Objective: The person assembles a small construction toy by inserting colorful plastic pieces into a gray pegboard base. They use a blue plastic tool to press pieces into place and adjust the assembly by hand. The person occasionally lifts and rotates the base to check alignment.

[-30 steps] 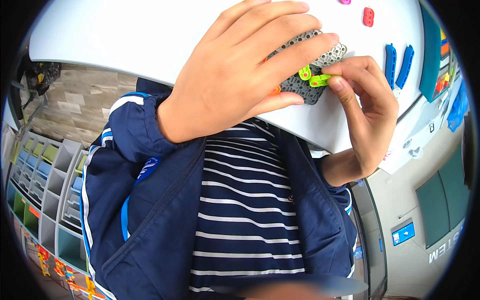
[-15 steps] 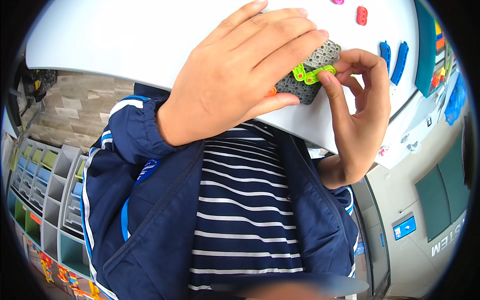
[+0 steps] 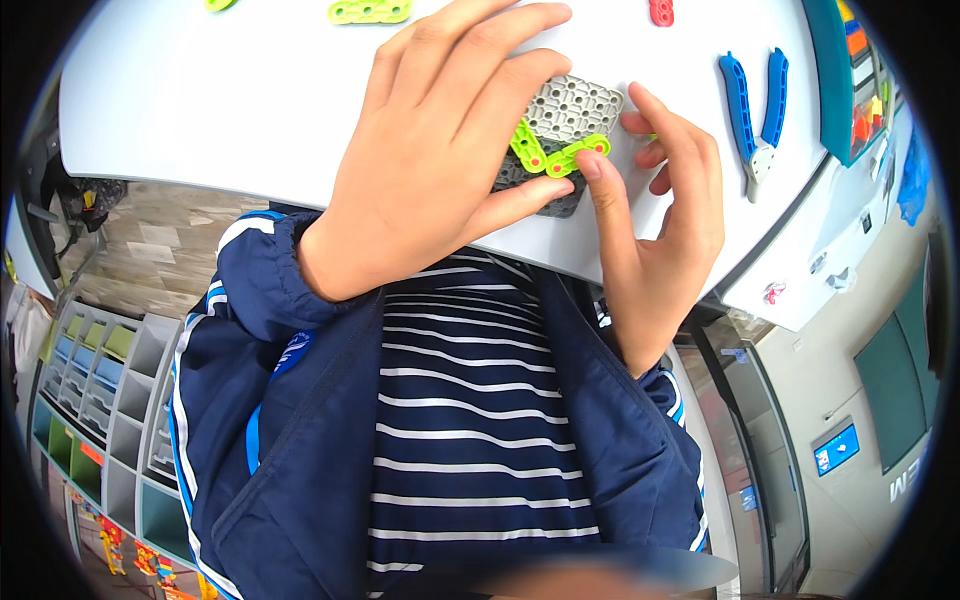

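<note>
Grey perforated building plates (image 3: 583,108), one light and one darker, lie on the table between my hands. Two lime-green link strips (image 3: 568,160) with small orange-red pegs sit over them in a V shape. My left hand (image 3: 430,150) stretches across the plates' left side, fingers extended and thumb along the near edge, hiding part of the build. On the other side my right hand (image 3: 660,190) is open, its thumb tip at the end of the right green strip and its fingers apart from the plates. A speck of lime green shows behind the right fingers, too small to make out.
Blue-handled pliers (image 3: 742,110) with a grey head lie on the right of the white table (image 3: 200,110). At the far side are a lime-green strip (image 3: 370,10) and a red piece (image 3: 661,12). A teal bin (image 3: 838,80) of coloured parts stands at the right edge.
My right fingers have opened away from the green strip they were pinching. My left hand has shifted left, uncovering more of the plates and strips. The view has shifted, showing the whole pliers.
</note>
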Demonstrator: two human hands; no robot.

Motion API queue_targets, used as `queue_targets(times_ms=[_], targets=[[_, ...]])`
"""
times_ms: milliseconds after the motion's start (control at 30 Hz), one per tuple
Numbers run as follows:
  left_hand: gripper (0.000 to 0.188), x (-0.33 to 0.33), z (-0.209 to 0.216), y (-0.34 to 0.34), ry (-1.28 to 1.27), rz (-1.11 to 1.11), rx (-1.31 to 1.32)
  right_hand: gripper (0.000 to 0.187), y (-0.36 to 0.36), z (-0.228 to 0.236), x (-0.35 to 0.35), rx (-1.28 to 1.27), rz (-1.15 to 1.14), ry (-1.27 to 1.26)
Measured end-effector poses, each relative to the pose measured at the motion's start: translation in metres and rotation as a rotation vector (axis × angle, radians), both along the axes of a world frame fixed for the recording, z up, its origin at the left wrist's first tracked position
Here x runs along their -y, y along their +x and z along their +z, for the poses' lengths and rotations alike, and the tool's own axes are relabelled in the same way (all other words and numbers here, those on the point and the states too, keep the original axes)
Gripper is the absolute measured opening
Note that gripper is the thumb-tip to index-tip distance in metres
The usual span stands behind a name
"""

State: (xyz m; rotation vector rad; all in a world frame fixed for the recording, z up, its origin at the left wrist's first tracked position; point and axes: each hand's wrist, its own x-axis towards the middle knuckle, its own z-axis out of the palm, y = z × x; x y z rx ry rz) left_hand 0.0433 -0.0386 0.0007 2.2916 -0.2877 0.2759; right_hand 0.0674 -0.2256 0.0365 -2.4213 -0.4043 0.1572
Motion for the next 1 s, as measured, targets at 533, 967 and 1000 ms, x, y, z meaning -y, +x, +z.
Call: queue_targets(times_ms=[533, 967, 1000], targets=[[0.086, -0.027, 0.015, -0.024, -0.112, 0.020, 0.049, 0.043, -0.014, -0.016, -0.024, 0.093, 0.133, 0.660], [0.053, -0.036, 0.020, -0.043, -0.558, 0.017, -0.038, 0.039, -0.019, -0.001, -0.042, 0.268, 0.239, 0.599], [0.053, -0.037, 0.021, -0.044, -0.567, 0.016, -0.058, 0.038, -0.019, -0.001, -0.043, 0.286, 0.249, 0.598]])
